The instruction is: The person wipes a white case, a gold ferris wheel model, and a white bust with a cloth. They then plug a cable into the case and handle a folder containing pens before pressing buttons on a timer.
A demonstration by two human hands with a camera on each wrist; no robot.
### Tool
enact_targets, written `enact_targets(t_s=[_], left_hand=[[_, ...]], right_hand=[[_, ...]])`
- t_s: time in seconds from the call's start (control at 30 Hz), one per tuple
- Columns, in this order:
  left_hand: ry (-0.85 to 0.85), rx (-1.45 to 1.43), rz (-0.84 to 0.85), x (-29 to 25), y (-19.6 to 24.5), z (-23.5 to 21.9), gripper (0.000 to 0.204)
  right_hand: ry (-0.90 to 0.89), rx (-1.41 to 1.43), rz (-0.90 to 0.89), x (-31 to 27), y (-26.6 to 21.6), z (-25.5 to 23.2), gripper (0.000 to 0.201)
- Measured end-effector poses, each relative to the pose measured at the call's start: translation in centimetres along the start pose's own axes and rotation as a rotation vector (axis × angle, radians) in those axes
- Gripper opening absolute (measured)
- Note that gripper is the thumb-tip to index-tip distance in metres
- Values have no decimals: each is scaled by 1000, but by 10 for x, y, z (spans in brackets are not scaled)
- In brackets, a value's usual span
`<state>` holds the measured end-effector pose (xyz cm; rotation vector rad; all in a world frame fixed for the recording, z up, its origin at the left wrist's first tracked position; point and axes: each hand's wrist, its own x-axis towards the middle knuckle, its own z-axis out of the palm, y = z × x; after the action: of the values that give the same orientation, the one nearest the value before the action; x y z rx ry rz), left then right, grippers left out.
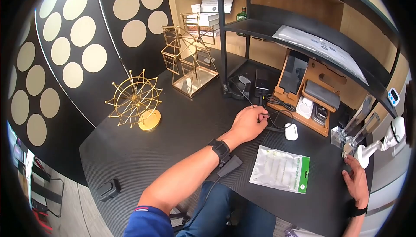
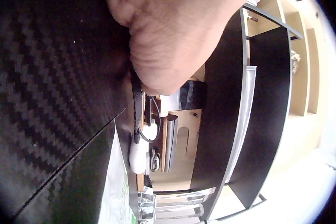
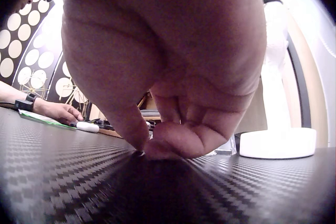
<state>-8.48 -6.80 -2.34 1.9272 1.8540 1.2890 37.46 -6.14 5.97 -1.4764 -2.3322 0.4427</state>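
Observation:
My left hand [image 1: 249, 123] is over the middle of the desk, its fingers curled round a thin black cable [image 1: 291, 120]. The cable loops out to the right, close by a white earbud case [image 1: 291, 132]. In the left wrist view the heel of the left hand [image 2: 168, 29] hides its fingers. At the right edge of the desk, my right hand [image 1: 356, 179] reaches low beside clear crystal blocks [image 1: 338, 136] and a white stand [image 1: 368, 154]. Thumb and bent fingers [image 3: 173, 140] come together right at the desktop; I cannot tell whether they pinch something small.
A USB-C cable packet [image 1: 279, 169] lies in front. Behind it stands a wooden organizer [image 1: 323, 126] with devices, under a black shelf [image 1: 255, 28]. Two gold Ferris wheel models [image 1: 149, 120] [image 1: 195, 85] stand left. A small black box [image 1: 108, 189] lies at the near left edge.

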Motion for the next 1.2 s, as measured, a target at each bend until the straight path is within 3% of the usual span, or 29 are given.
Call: enact_targets(t_s=[0.33, 1.2], left_hand=[[26, -4, 25, -2, -1, 0, 22], [-35, 0, -45, 0, 7, -5, 19]], right_hand=[[21, -25, -81, -1, 8, 3, 45], [10, -40, -79, -2, 1, -1, 45]])
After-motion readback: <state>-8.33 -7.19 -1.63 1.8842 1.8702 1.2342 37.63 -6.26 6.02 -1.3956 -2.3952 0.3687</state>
